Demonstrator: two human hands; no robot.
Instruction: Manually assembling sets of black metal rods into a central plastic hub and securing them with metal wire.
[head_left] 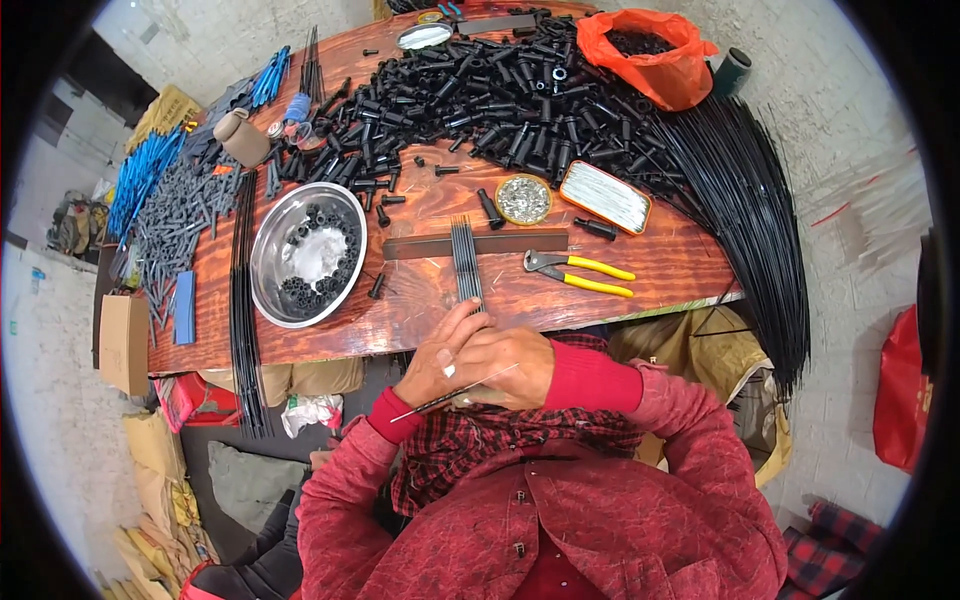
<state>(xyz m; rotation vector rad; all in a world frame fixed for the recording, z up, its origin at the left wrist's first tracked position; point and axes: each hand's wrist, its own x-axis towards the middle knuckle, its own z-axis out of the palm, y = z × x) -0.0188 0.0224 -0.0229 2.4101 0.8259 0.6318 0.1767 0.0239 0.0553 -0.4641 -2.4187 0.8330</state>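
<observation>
Rods (464,262), slim, dark and side by side, run straight out from between the two hands, their far ends lying across a brown bar (540,241) on the table (680,278). Left hand (432,358) bends its fingers over the near end of the row; right hand (512,366) is curled against it, overlapping, and I cannot tell what its hidden fingers grip. Another thin rod (440,403) slants across the wrist side of both hands
</observation>
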